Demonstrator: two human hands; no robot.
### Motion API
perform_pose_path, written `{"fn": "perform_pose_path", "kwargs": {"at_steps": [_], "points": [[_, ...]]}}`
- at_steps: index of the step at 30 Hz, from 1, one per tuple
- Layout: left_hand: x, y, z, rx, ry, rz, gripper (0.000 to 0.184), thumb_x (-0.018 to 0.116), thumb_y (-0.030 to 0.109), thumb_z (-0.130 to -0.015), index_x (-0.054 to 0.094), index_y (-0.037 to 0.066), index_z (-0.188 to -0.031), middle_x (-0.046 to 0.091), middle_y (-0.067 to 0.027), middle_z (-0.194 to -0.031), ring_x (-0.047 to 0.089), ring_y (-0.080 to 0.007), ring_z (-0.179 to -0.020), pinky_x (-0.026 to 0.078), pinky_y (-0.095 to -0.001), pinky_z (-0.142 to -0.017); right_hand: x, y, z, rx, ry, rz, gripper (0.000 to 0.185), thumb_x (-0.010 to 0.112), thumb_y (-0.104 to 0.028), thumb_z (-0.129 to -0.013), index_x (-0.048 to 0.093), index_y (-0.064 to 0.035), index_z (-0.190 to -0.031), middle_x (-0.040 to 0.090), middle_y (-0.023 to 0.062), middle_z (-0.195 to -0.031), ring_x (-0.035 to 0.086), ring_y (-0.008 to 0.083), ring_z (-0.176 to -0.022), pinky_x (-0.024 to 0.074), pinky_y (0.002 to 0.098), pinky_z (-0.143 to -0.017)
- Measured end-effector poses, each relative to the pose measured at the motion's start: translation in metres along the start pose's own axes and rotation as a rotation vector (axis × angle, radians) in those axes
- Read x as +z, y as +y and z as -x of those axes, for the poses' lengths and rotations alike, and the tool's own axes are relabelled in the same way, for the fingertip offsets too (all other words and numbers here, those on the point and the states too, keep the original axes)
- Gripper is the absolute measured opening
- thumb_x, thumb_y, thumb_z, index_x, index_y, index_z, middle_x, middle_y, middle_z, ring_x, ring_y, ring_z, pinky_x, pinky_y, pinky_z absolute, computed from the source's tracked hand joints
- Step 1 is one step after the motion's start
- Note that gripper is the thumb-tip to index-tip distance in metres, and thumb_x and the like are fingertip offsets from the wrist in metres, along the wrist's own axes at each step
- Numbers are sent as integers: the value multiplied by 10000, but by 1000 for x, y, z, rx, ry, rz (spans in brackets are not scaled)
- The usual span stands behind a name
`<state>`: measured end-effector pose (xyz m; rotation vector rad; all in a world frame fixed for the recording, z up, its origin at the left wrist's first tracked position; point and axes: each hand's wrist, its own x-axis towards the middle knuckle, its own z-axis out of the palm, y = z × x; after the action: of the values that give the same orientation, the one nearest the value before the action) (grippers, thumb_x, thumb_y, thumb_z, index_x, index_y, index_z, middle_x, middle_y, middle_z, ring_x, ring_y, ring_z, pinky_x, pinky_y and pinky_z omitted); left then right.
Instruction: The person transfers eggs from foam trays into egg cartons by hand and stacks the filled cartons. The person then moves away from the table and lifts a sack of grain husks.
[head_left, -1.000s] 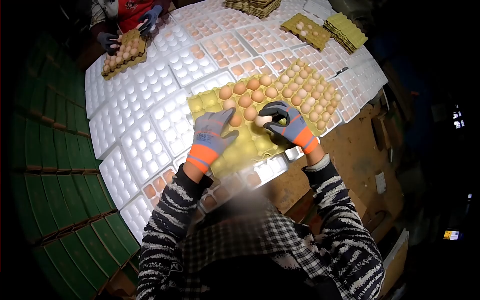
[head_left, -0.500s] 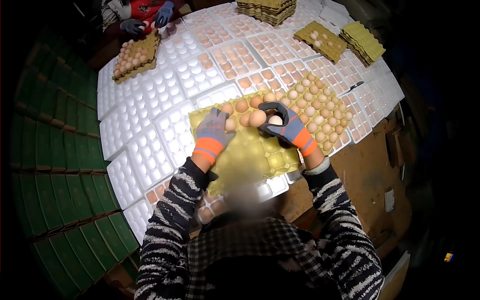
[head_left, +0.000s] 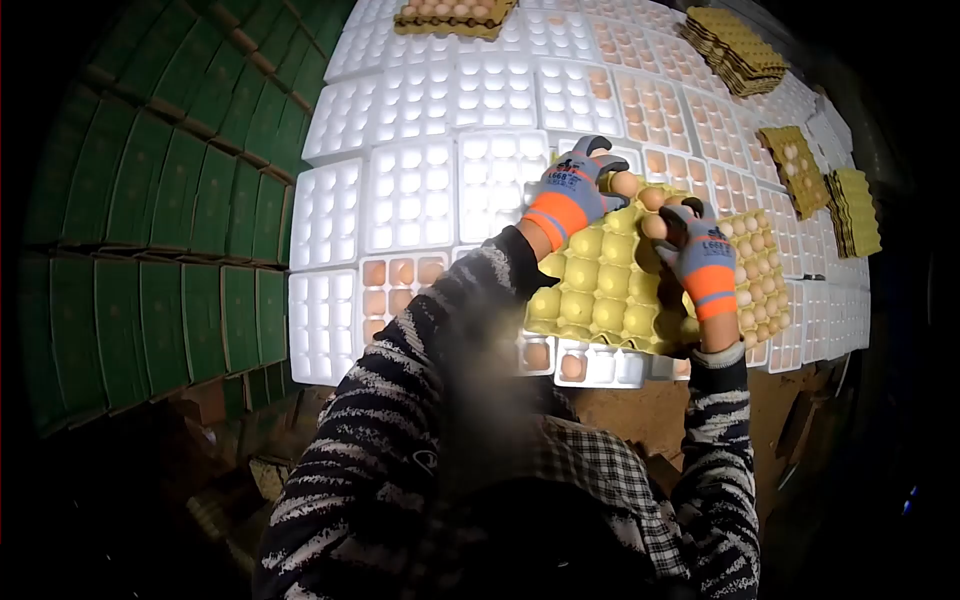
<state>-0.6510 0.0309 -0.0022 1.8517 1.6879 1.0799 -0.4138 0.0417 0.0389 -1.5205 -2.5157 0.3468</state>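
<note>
My left hand (head_left: 577, 187), in a grey and orange glove, is over the upper left of a yellow egg tray (head_left: 598, 282), its fingers curled round a pale egg partly hidden at the fingertips. A brown egg (head_left: 625, 184) lies just beside those fingers. My right hand (head_left: 698, 250) is over the tray's right side, with its fingers curled on an egg (head_left: 655, 227). Another brown egg (head_left: 651, 198) sits between the hands. The lower cups of the tray hold no eggs.
A fuller egg tray (head_left: 760, 285) lies at the right. White foam trays (head_left: 410, 190) cover the table, some with brown eggs (head_left: 401, 272). Yellow tray stacks (head_left: 733, 50) (head_left: 853, 212) stand at the back right. Green boxes (head_left: 150, 320) are piled at the left.
The view has swung left, so everything sits further right. My left hand has moved to the tray's upper edge and now has an egg at its fingertips. The co-worker is out of view.
</note>
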Motion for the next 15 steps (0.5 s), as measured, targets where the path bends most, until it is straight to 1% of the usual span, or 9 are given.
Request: {"fn": "perform_pose_path", "kwargs": {"at_steps": [3,5,7,8,10,11,12,13,15], "points": [[-55,-25,99,-16,165,455,576,893,107,-680,711,141,-1226,564,-129,-1342,636,-293,-1143,557,-380,-949,9,-39,38,-198,92,-389,515,840,-78,-741,691,-96,-1233,559,137,-1321,672,275,-1081,566,365,-907],[-110,-35,188,-97,227,313,599,897,43,-671,702,108,-1234,581,-138,-1322,619,-295,-1184,553,-380,-955,15,-114,60,-270,-77,-583,504,852,-115,-735,699,-84,-1215,588,109,-1280,675,239,-1066,556,357,-880],[-153,-72,279,-251,304,166,602,895,91,-698,687,108,-1262,588,-142,-1319,631,-297,-1155,564,-377,-914,50,-180,68,-464,-256,-578,481,854,-232,-750,712,-139,-1200,597,102,-1256,682,275,-1004,558,372,-859],[-176,-88,323,-345,336,107,599,889,100,-711,681,105,-1273,583,-142,-1329,645,-292,-1116,576,-373,-877,65,-215,74,-431,-440,-575,526,834,-333,-763,691,-236,-1259,587,97,-1275,685,310,-1008,569,402,-857],[-217,-119,404,-569,308,-117,585,876,88,-724,680,116,-1275,561,-138,-1341,655,-246,-1072,592,-333,-758,122,-273,83,-672,-465,-385,452,692,-409,-877,632,-275,-1305,594,80,-1294,693,315,-1009,573,411,-834],[-230,-125,434,-547,329,-206,583,871,109,-726,680,126,-1276,567,-150,-1313,678,-289,-1007,592,-358,-777,128,-315,83,-614,-664,-274,466,687,-400,-884,610,-281,-1328,576,81,-1320,687,312,-1022,569,403,-835],[-239,-141,464,-485,305,-357,576,870,131,-731,683,135,-1275,563,-156,-1321,679,-317,-1000,590,-379,-782,191,-322,95,-856,-418,-334,425,681,-393,-893,618,-261,-1292,547,92,-1357,681,303,-1037,566,389,-850],[-243,-154,487,-420,279,-508,570,869,154,-735,685,143,-1274,558,-161,-1330,679,-344,-992,588,-401,-786,221,-344,103,-952,-431,-241,390,672,-361,-903,623,-259,-1276,537,99,-1361,677,291,-1051,568,386,-846],[-244,-156,507,-524,227,-386,567,860,172,-743,679,147,-1280,567,-166,-1333,655,-364,-1057,573,-416,-836,251,-389,109,-1068,-473,-110,356,657,-302,-916,627,-260,-1268,528,108,-1355,672,275,-1069,572,383,-840]]}}
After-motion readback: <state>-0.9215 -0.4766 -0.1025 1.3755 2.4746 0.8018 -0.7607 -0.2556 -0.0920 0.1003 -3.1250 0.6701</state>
